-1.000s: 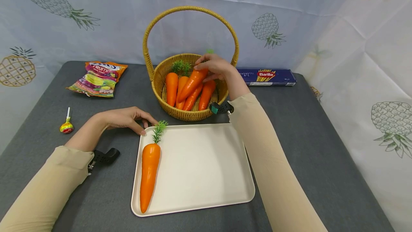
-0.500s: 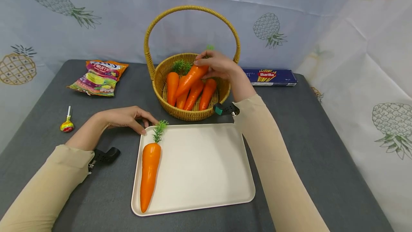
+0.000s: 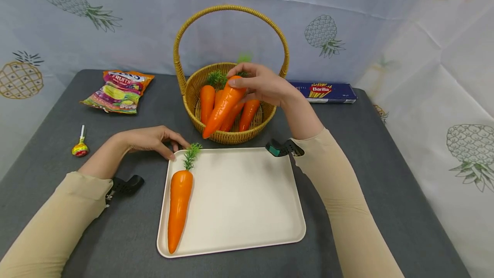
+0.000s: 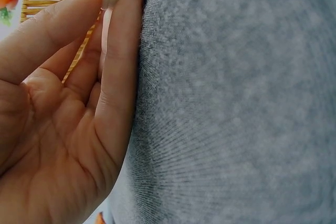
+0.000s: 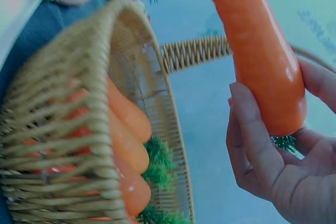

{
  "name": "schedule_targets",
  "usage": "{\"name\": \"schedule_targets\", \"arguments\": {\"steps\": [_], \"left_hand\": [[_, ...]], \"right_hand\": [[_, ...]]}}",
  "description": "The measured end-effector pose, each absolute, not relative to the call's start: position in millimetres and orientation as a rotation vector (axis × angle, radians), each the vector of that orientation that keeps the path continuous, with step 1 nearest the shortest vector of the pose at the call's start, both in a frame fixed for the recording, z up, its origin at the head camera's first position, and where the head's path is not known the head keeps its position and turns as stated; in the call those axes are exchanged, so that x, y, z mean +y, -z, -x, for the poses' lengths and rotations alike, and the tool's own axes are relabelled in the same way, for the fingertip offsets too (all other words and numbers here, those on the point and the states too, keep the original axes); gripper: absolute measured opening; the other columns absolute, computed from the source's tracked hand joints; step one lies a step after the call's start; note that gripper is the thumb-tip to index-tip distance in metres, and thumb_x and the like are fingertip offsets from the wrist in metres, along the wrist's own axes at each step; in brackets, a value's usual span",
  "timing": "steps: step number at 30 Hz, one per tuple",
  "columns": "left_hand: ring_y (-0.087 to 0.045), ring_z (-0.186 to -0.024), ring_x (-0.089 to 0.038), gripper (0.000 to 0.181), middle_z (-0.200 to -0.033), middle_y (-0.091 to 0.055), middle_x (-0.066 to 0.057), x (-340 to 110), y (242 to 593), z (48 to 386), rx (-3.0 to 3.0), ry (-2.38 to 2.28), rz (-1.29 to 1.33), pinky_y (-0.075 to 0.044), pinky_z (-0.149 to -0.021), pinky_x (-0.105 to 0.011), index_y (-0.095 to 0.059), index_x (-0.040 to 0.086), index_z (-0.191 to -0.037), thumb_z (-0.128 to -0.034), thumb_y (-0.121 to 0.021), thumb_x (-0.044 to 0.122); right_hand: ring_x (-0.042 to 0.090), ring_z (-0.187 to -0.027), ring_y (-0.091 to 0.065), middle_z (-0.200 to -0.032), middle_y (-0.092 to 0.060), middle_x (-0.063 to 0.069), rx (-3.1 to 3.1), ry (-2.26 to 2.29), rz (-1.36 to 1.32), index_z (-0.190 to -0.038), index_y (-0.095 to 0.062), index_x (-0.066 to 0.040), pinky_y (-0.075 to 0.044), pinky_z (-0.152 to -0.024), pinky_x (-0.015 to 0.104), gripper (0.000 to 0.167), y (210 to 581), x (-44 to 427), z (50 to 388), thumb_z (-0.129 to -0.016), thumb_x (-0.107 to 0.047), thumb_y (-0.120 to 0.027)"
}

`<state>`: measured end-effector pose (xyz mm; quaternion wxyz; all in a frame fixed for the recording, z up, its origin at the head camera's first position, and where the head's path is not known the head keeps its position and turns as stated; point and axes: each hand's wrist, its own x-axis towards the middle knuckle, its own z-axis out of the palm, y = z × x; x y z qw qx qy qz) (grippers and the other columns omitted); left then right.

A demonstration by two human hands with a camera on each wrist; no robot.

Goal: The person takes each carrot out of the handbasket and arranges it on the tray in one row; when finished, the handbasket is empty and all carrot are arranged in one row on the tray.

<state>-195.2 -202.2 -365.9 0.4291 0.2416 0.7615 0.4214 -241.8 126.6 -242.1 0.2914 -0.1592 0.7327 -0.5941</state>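
Glossy orange carrot (image 3: 224,108), green-topped, slants tip-down above the near rim of a golden wicker basket (image 3: 240,137) holding more carrots (image 3: 207,100), its thick end pinched in the right hand (image 3: 266,83), while a second smooth-skinned carrot (image 3: 179,209) lies flat along the left side of a cream, round-cornered tray (image 3: 243,200).

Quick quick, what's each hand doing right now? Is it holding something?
Left hand: closed, pinching the edge of the white tray at its corner.
Right hand: closed, holding a carrot by its thick end.

Two lower carrots (image 3: 233,119) partly hidden behind the held carrot (image 3: 223,107), its tip outside right wrist view.
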Motion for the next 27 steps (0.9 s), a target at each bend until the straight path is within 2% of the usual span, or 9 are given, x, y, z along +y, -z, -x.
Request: {"name": "schedule_targets", "arguments": {"steps": [5,9,12,17,23,27], "left_hand": [[-0.057,-0.093,-0.014,0.052,-0.109,-0.063,-0.011,-202,366,195,1.901,-1.048,-0.588,-0.051,-0.076,-0.025,-0.060,0.002,-0.135,-0.0854,-0.073,0.010],[-0.056,-0.094,-0.014,0.052,-0.109,-0.063,-0.010,-201,364,195,1.900,-1.048,-0.582,-0.051,-0.076,-0.025,-0.060,0.001,-0.134,-0.0849,-0.073,0.010],[-0.056,-0.094,-0.014,0.052,-0.108,-0.063,-0.009,-201,365,195,1.902,-1.041,-0.587,-0.051,-0.077,-0.025,-0.060,0.001,-0.134,-0.0853,-0.073,0.010],[-0.056,-0.094,-0.014,0.052,-0.109,-0.062,-0.011,-201,364,195,1.898,-1.045,-0.592,-0.051,-0.077,-0.025,-0.059,0.000,-0.135,-0.0854,-0.073,0.010],[-0.056,-0.093,-0.013,0.052,-0.107,-0.062,-0.012,-202,363,194,1.892,-1.047,-0.593,-0.050,-0.076,-0.025,-0.058,-0.001,-0.135,-0.0858,-0.073,0.010],[-0.056,-0.093,-0.014,0.053,-0.105,-0.062,-0.010,-202,363,194,1.891,-1.043,-0.592,-0.050,-0.076,-0.025,-0.058,0.000,-0.136,-0.0863,-0.072,0.010]], "right_hand": [[0.028,-0.100,-0.064,-0.121,-0.055,0.013,1.940,1.534,0.520,-0.124,-0.054,-0.006,-0.059,-0.084,0.042,0.028,243,122,222,-0.097,-0.013,-0.059],[0.027,-0.095,-0.066,-0.118,-0.057,0.015,1.937,1.483,0.581,-0.124,-0.055,-0.007,-0.059,-0.082,0.043,0.028,246,118,205,-0.097,-0.012,-0.059],[0.027,-0.093,-0.066,-0.117,-0.058,0.015,1.944,1.428,0.606,-0.125,-0.055,-0.008,-0.058,-0.084,0.048,0.029,249,114,194,-0.096,-0.013,-0.060],[0.025,-0.095,-0.066,-0.118,-0.057,0.013,1.934,1.348,0.606,-0.127,-0.054,-0.008,-0.057,-0.088,0.047,0.034,257,108,177,-0.096,-0.017,-0.063],[0.023,-0.091,-0.067,-0.108,-0.064,0.010,1.890,1.255,0.655,-0.127,-0.055,-0.011,-0.057,-0.088,0.045,0.033,267,99,162,-0.096,-0.019,-0.063],[0.021,-0.092,-0.067,-0.104,-0.067,0.009,1.863,1.220,0.694,-0.128,-0.055,-0.009,-0.057,-0.088,0.049,0.034,275,93,153,-0.096,-0.019,-0.064]]}}
